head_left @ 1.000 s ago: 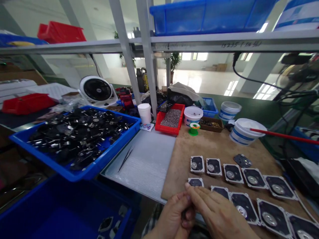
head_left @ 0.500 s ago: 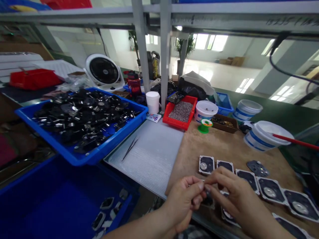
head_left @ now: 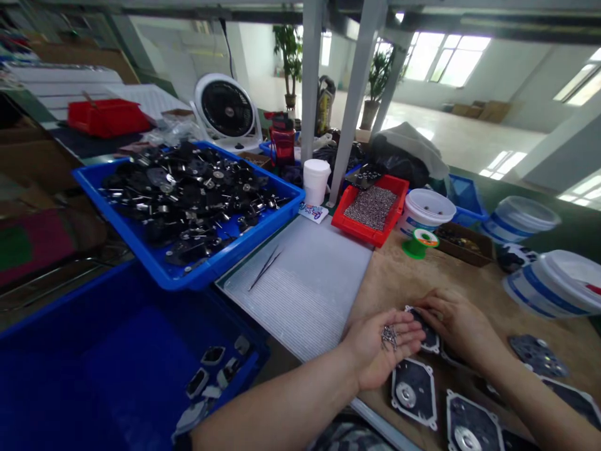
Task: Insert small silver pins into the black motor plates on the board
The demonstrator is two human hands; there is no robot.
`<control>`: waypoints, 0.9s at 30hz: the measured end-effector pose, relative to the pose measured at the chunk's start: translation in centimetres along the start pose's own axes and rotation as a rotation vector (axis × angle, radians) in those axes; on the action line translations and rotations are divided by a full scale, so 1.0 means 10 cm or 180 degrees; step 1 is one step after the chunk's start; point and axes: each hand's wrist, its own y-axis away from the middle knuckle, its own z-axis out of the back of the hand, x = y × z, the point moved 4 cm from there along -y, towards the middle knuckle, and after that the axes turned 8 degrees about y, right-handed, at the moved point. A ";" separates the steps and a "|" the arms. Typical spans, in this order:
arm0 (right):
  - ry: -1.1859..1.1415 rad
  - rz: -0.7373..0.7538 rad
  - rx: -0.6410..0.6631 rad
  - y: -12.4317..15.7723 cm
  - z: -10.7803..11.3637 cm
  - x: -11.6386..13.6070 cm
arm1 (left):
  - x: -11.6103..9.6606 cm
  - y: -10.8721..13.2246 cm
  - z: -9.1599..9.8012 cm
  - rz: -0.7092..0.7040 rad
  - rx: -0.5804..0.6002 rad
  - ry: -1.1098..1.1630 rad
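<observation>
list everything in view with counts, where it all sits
blue tray: 1, bright blue, left of the mat, heaped with black and silver parts
deep blue bin: 1, dark blue, lower left, a few parts inside
ribbed mat: 1, pale grey, centre
tweezers: 1 pair, dark, on the mat
red tray: 1, red, beyond the mat, filled with grey granules
paper cup: 1, white, beside the red tray
solder spool: 1, green, on the tan bench top
striped tubs: 2, white and blue, right
desk fan: 1, white, far left
plates: at least 5, black and silver, on the bench top
small fasteners: one cluster, silver, on a palm
left hand: 1, palm up, holding the fasteners
right hand: 1, resting on a plate
</observation>
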 end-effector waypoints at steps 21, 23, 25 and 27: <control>0.0491 0.0594 -0.0607 0.04 0.29 0.38 | -0.05 0.01 -0.01 -0.0052 0.0091 0.0132; 0.0297 0.0645 -0.0667 0.07 0.38 0.56 | -0.08 0.06 -0.06 -0.0079 0.0264 0.0318; -0.0031 0.0727 -0.0594 0.09 0.43 0.72 | -0.09 0.11 -0.10 -0.0104 0.0395 0.0455; -0.0317 0.0705 -0.0519 0.08 0.45 0.82 | -0.08 0.16 -0.14 -0.0107 0.0460 0.0494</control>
